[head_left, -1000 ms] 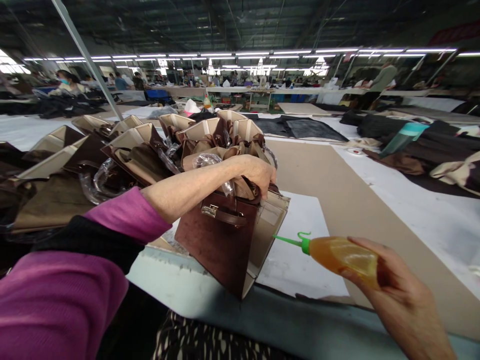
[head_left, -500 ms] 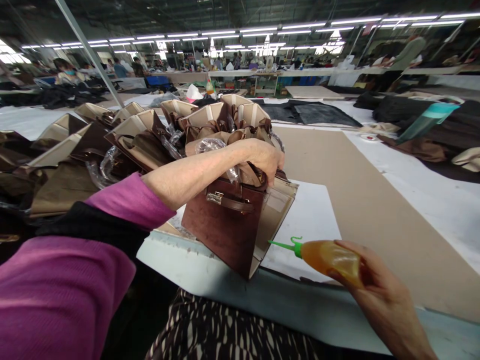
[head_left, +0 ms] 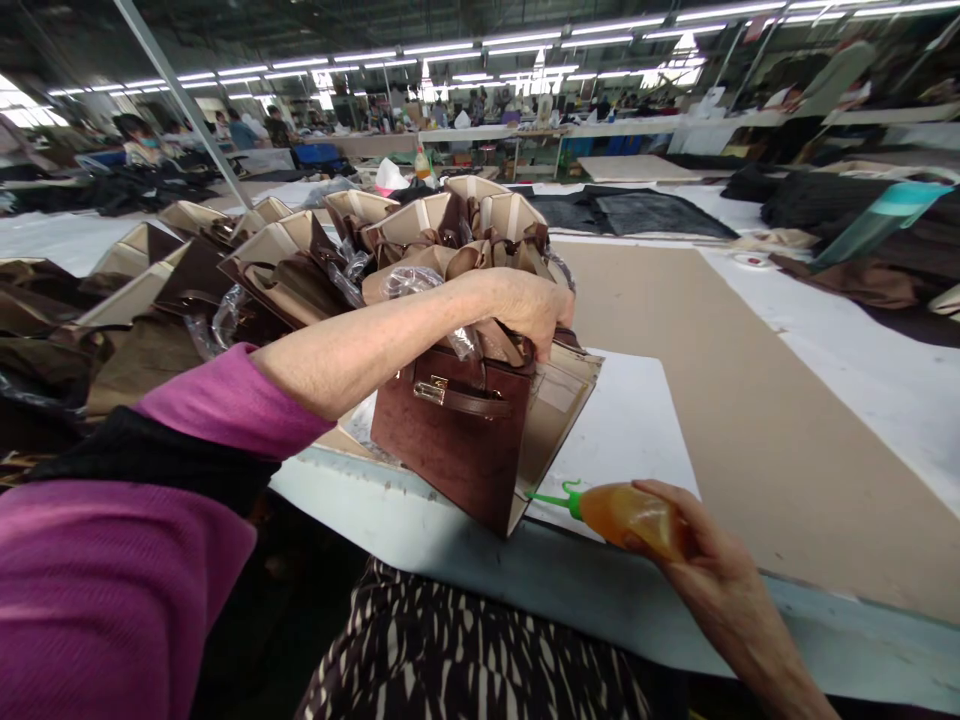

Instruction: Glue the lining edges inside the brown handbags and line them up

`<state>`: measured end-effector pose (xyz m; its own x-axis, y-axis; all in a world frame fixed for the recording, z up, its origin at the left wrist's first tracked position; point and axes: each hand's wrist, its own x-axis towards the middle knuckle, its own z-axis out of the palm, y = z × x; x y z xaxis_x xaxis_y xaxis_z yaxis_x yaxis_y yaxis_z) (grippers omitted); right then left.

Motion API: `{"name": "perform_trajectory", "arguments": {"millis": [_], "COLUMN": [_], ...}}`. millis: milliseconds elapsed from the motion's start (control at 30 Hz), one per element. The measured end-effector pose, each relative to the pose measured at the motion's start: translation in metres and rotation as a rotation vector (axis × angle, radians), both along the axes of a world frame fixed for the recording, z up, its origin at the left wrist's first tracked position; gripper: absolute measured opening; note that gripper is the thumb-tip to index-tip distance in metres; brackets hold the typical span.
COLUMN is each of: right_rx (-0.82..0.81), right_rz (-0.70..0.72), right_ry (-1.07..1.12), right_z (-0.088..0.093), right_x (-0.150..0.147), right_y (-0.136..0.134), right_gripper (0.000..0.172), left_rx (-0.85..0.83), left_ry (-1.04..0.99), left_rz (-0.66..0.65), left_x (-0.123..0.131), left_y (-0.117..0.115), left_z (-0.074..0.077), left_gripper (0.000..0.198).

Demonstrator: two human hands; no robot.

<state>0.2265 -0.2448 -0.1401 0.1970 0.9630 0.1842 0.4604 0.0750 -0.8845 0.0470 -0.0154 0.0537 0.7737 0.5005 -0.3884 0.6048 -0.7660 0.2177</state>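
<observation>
A dark brown handbag (head_left: 450,455) stands tilted at the table's front edge, its beige inner side open towards the right. My left hand (head_left: 536,305) reaches over the bag and grips its upper right edge, fingers curled down; the fingertips are partly hidden. In my right hand (head_left: 694,545) lies a squeeze bottle (head_left: 630,515) of amber liquid, held on its side. Its thin green nozzle (head_left: 551,498) points left, with the tip at the lower part of the bag's open side. Clear plastic wrap (head_left: 412,283) covers a handle on top of the bag.
Several more brown bags (head_left: 277,265) crowd the table to the left and behind. A beige board (head_left: 750,400) and a white sheet (head_left: 630,420) lie to the right. Dark fabric (head_left: 637,212) and a teal bottle (head_left: 881,225) are farther back. Other people sit in the distance.
My right hand has brought the squeeze bottle left, so its nozzle tip now meets the bag's open side near the bottom. My left hand keeps its grip on the bag.
</observation>
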Motion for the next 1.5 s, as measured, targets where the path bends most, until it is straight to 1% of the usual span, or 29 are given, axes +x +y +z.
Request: {"name": "perform_trajectory", "arguments": {"millis": [100, 167, 267, 333, 400, 500, 533, 600, 700, 733, 833, 933, 1033, 1167, 1333, 1500], "right_rx": [-0.08, -0.15, -0.201, -0.196, -0.174, -0.129, -0.116, -0.096, -0.073, -0.067, -0.045, -0.024, -0.008, 0.01, 0.014, -0.034], "right_rz": [-0.013, -0.011, -0.021, -0.079, -0.146, -0.162, -0.151, -0.132, -0.118, -0.111, -0.088, -0.091, -0.111, -0.104, -0.09, -0.058], "right_ry": [0.109, 0.241, 0.471, 0.606, 0.696, 0.721, 0.715, 0.701, 0.669, 0.651, 0.572, 0.452, 0.324, 0.219, 0.163, 0.167], "right_z": [0.0, 0.001, 0.005, 0.008, 0.011, 0.013, 0.013, 0.009, 0.0, -0.003, -0.01, -0.012, -0.015, -0.02, -0.02, -0.02], "right_x": [0.003, 0.004, 0.004, 0.005, 0.006, 0.01, 0.011, 0.013, 0.014, 0.014, 0.015, 0.016, 0.017, 0.018, 0.019, 0.022], "right_y": [0.003, 0.006, 0.011, 0.015, 0.02, 0.031, 0.036, 0.044, 0.055, 0.058, 0.069, 0.082, 0.095, 0.108, 0.115, 0.112], "right_gripper": [0.045, 0.048, 0.05, 0.054, 0.059, 0.058, 0.057, 0.055, 0.055, 0.055, 0.056, 0.059, 0.06, 0.058, 0.054, 0.053], "left_rx": [0.139, 0.215, 0.364, 0.434, 0.485, 0.534, 0.556, 0.587, 0.556, 0.551, 0.612, 0.6, 0.56, 0.57, 0.558, 0.571], "left_ry": [0.067, 0.063, 0.077, 0.088, 0.092, 0.081, 0.073, 0.073, 0.082, 0.063, -0.056, -0.096, -0.081, -0.129, -0.168, -0.172], "left_rz": [-0.076, -0.108, -0.097, -0.066, -0.034, -0.028, -0.035, -0.046, -0.052, -0.055, -0.034, 0.003, 0.011, -0.017, -0.036, -0.053], "left_x": [-0.005, -0.01, -0.021, -0.029, -0.035, -0.041, -0.041, -0.042, -0.046, -0.049, -0.06, -0.069, -0.075, -0.078, -0.083, -0.085], "left_y": [-0.012, -0.019, -0.029, -0.034, -0.039, -0.049, -0.053, -0.061, -0.067, -0.068, -0.066, -0.064, -0.065, -0.067, -0.069, -0.076], "left_z": [0.004, 0.009, 0.021, 0.03, 0.039, 0.044, 0.042, 0.034, 0.012, 0.003, -0.022, -0.036, -0.04, -0.042, -0.047, -0.049], "left_gripper": [0.014, 0.011, 0.009, 0.01, 0.012, 0.014, 0.014, 0.02, 0.03, 0.028, 0.01, 0.015, 0.016, 0.016, 0.009, 0.006]}}
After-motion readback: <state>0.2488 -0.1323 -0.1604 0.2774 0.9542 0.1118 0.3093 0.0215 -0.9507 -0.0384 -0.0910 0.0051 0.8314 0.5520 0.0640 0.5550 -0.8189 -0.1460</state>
